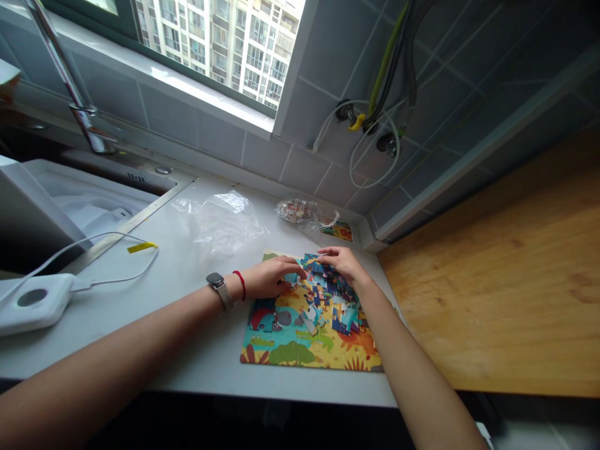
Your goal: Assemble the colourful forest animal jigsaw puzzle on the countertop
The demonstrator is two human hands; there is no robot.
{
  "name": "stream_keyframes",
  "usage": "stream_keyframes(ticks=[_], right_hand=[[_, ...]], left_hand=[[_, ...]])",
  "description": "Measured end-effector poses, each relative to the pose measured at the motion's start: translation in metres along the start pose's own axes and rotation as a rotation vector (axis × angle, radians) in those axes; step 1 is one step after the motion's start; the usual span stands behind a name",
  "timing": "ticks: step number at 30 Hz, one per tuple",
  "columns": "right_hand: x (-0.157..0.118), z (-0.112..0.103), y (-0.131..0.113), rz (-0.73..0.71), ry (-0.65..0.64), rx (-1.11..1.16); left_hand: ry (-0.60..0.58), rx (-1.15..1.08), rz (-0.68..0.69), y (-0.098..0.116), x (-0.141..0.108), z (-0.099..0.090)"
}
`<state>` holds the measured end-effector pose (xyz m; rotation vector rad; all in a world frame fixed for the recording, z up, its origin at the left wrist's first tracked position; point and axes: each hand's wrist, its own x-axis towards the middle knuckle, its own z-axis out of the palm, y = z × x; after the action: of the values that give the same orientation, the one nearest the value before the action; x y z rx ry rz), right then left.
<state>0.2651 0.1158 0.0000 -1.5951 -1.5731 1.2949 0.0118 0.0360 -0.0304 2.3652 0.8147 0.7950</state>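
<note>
A colourful animal jigsaw puzzle [293,353] lies flat on the counter, with several loose jigsaw pieces [347,317] scattered and overlapping on its middle and upper right. My left hand [269,277] rests over its upper left part, fingers bent down and thumb apart, touching the pieces there. At the upper edge, my right hand [345,264] pinches a dark blue jigsaw piece [313,262] between thumb and fingers; the fingers partly cover it. More dark pieces lie under that hand.
Behind the puzzle lie a crumpled clear bag [229,222], a small plastic packet [296,211] and a picture card [338,230]. A white corded device [40,306] and the sink [173,182] are at left. A wooden panel [497,275] borders the right side.
</note>
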Motion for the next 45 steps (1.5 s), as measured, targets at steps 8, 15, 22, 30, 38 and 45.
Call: stream_keyframes(ticks=[8, 15, 22, 30, 38, 45], right_hand=[[-0.004, 0.0, -0.002, 0.009, -0.134, -0.017], [-0.001, 0.004, 0.003, -0.029, -0.132, -0.079], [-0.01, 0.006, 0.01, -0.144, -0.037, -0.211], [-0.044, 0.002, 0.012, -0.412, 0.004, -0.514], [-0.111, -0.007, 0.031, -0.553, 0.048, -0.552], [-0.161, 0.011, 0.044, -0.608, -0.072, -0.614]], left_hand=[[-0.061, -0.068, 0.097, 0.019, 0.0, 0.005], [-0.023, 0.15, 0.076, 0.019, 0.002, 0.006], [-0.059, 0.356, -0.078, 0.018, 0.0, -0.009], [-0.048, 0.348, -0.095, 0.016, 0.0, -0.007], [-0.058, 0.22, -0.06, 0.014, 0.0, -0.005], [-0.113, 0.094, 0.044, 0.015, 0.0, -0.009]])
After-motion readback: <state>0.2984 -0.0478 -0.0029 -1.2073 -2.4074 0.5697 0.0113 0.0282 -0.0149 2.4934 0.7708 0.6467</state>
